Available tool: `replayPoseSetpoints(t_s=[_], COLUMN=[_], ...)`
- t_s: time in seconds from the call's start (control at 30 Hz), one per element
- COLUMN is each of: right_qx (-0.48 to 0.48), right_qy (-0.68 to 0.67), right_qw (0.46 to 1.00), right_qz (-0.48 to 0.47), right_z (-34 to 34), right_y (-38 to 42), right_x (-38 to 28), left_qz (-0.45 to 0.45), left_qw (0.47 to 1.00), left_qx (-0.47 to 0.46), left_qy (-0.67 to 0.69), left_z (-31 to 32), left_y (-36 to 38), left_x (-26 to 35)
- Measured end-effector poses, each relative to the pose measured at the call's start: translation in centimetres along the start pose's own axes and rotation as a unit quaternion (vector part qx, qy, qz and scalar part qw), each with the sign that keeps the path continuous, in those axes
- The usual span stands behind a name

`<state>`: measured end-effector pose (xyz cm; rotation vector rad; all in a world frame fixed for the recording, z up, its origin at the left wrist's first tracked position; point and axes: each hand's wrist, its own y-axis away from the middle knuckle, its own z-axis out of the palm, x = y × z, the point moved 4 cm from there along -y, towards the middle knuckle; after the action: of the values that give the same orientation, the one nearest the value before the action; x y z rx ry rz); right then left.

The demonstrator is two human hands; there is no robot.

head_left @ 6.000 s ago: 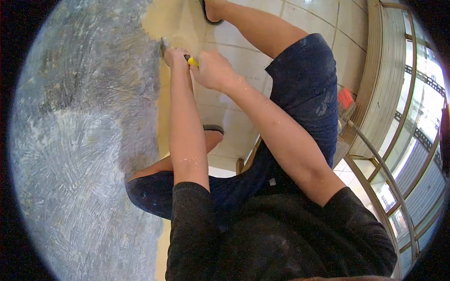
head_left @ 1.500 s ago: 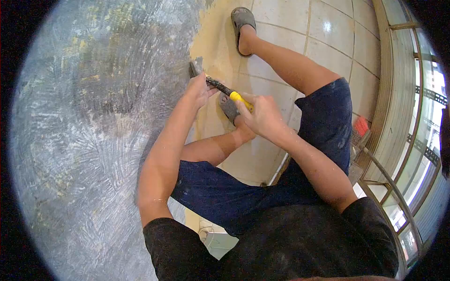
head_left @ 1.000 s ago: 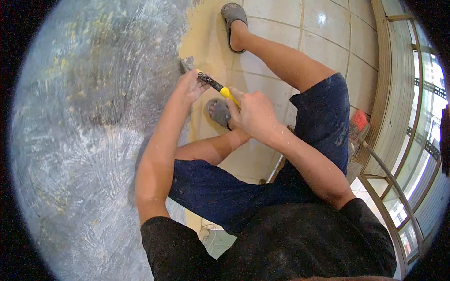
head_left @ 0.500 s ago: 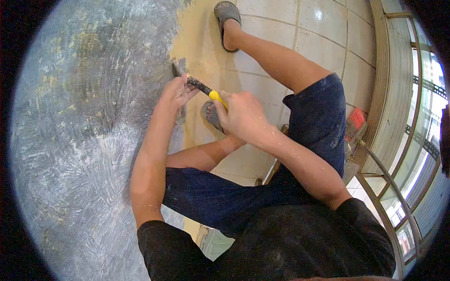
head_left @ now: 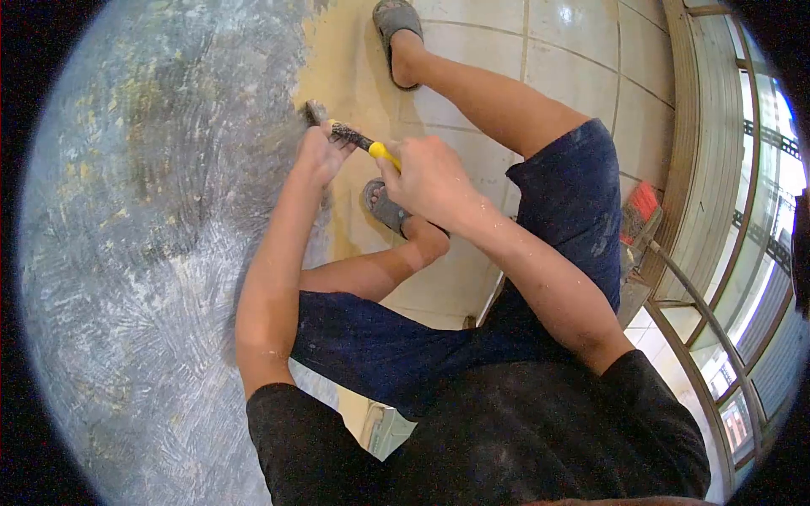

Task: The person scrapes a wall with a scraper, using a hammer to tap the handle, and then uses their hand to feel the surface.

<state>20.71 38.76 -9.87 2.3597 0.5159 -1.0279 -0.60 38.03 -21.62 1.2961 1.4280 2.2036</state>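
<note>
My right hand [head_left: 430, 181] is wrapped round the yellow grip of a scraper [head_left: 353, 137] with a worn black shaft. Close to its blade, my left hand [head_left: 317, 157] holds the neck, palm turned partly up and fingers under the shaft. The blade [head_left: 315, 112] meets the mottled grey surface [head_left: 126, 295] on the left, right at the border with a tan patch [head_left: 337, 59]. That grey surface is covered in streaks and scratch marks, with yellowish spots showing through. Pale specks dot my right forearm.
My feet, in dark grey slippers [head_left: 396, 18], rest on the light floor tiles [head_left: 565, 88]. A red-bristled brush or broom [head_left: 643, 202] leans by a wooden frame on the right, near glass panes [head_left: 759, 287]. A pale green object [head_left: 392, 432] shows below my leg.
The scraper and both hands have shifted slightly up and left in view. The blade appears at a different tilt, its flat face showing more. My legs are a little shifted too.
</note>
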Motion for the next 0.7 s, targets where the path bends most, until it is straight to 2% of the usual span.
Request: replayPoseSetpoints(t_s=[0.1,0.17,0.27,0.33,0.4,0.43,0.5,0.57,0.7], right_qx=[0.001,0.007,-0.004,-0.012,0.010,0.008,0.006,0.000,0.001], right_qy=[-0.014,-0.015,-0.010,-0.003,-0.030,-0.032,0.003,-0.025,-0.032], right_qw=[1.000,1.000,1.000,1.000,1.000,0.999,1.000,1.000,0.999], right_qz=[0.008,-0.001,0.004,0.024,0.004,0.002,-0.030,-0.019,0.003], right_z=[-0.3,-0.7,-0.6,-0.3,-0.2,-0.2,-0.5,-1.4,0.4], right_y=[1.3,2.1,0.3,-0.1,0.0,0.6,1.7,1.6,-0.8], right_x=[0.0,-0.8,-0.8,0.3,0.9,0.8,0.3,-0.5,0.7], left_qz=[-0.023,-0.041,-0.002,-0.005,0.029,0.050,0.059,0.053,0.114], left_qw=[0.999,0.994,0.994,0.999,0.986,0.979,0.974,0.959,0.967], left_qx=[0.017,0.034,0.071,0.038,0.102,0.150,0.155,0.164,0.180], left_qy=[0.029,0.098,0.079,0.038,0.132,0.132,0.155,0.226,0.139], left_z=[-0.1,-0.7,0.7,1.3,1.5,1.7,1.8,1.3,1.4], left_y=[0.1,-0.1,1.1,-1.1,-2.0,-1.8,-0.8,0.7,-2.9], left_x=[-0.1,-0.3,-0.2,-1.0,-1.3,-1.5,-1.9,-2.2,-3.0])
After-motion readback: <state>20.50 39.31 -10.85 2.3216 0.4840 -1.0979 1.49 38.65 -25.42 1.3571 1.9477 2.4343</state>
